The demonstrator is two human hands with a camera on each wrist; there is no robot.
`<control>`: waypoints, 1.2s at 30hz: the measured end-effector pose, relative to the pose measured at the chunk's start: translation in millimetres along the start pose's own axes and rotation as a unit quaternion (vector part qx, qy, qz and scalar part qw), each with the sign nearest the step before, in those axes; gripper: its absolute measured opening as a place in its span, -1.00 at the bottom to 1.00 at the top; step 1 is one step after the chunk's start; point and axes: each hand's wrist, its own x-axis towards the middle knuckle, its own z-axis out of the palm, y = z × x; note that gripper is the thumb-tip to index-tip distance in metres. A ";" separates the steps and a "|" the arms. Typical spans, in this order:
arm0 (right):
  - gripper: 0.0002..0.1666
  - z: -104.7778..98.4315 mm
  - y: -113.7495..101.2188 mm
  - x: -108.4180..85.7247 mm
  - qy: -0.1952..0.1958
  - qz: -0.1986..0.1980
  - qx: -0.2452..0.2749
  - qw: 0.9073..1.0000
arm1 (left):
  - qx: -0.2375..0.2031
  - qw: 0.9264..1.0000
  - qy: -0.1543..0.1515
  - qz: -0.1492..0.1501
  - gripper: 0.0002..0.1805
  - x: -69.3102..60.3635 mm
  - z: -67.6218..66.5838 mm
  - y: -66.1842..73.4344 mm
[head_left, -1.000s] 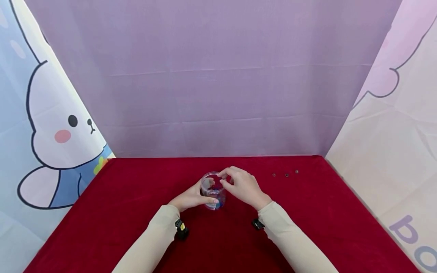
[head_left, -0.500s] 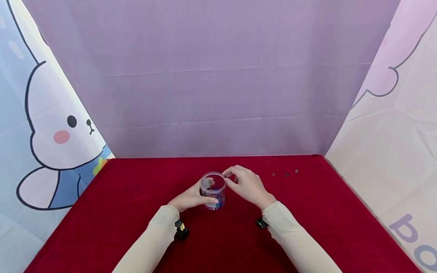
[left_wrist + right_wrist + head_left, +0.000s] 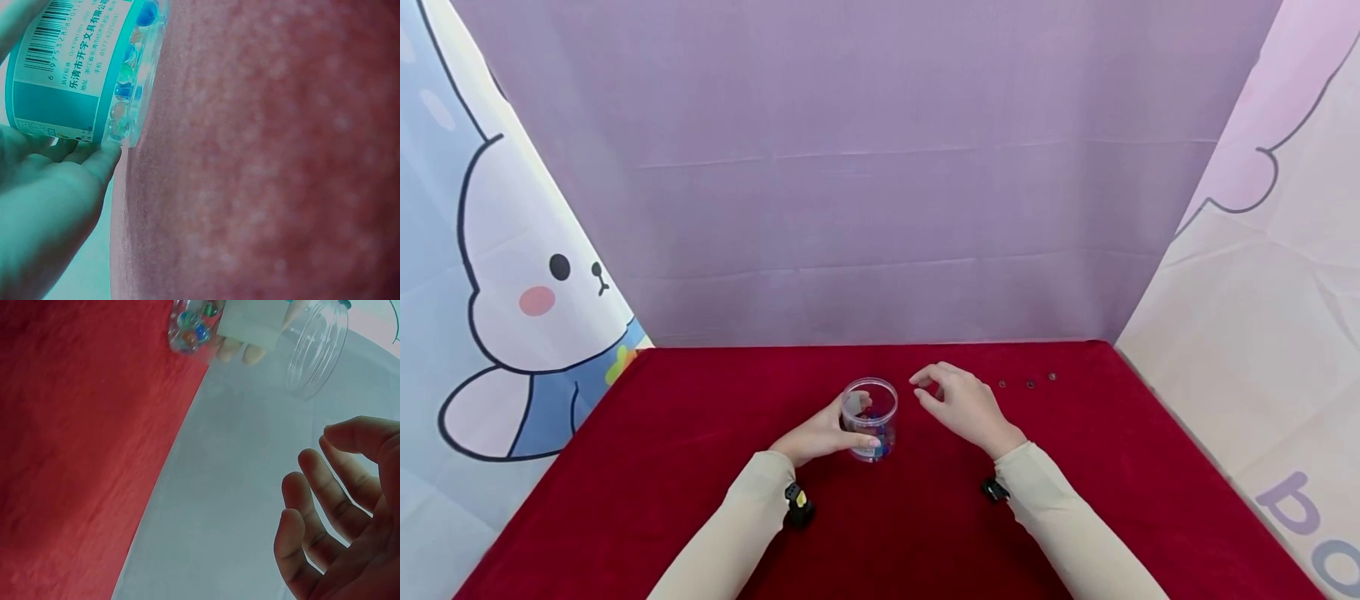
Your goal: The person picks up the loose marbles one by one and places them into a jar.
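Note:
A clear plastic jar [image 3: 886, 435] with a wide uncovered mouth stands on the red cloth. My left hand [image 3: 815, 435] grips it from the left, thumb in front and fingers behind. Printed Chinese text and a barcode cover the jar's label [image 3: 62, 69] in the left wrist view. Several coloured glass marbles [image 3: 189, 322] lie at the jar's bottom. To the right of the jar, apart from it, my right hand [image 3: 962, 404] hovers with loosely bent fingers. In the right wrist view, nothing shows between its thumb and fingers.
Three small dark round items [image 3: 1030, 385] lie in a loose row at the back right of the red tablecloth [image 3: 700, 417]. A lilac curtain [image 3: 880, 208] hangs behind the table, with printed cloth panels at both sides.
My right hand has drawn away from the jar's mouth toward the right. The left hand and the jar have stayed in place.

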 end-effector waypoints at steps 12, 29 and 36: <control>-0.77 -8.9 23.6 -5.4 0.002 0.029 -0.006 1.000 | 0.003 1.000 -0.003 0.003 0.04 -1.1 -0.5 0.3; -0.80 -20.7 63.5 -8.2 0.006 0.072 -0.035 0.997 | 0.005 1.000 -0.003 0.007 0.05 -1.3 -0.9 -1.1; -0.78 -24.5 78.6 -7.8 0.004 0.088 -0.048 0.995 | 0.005 1.000 -0.005 0.004 0.03 -2.0 -1.2 0.1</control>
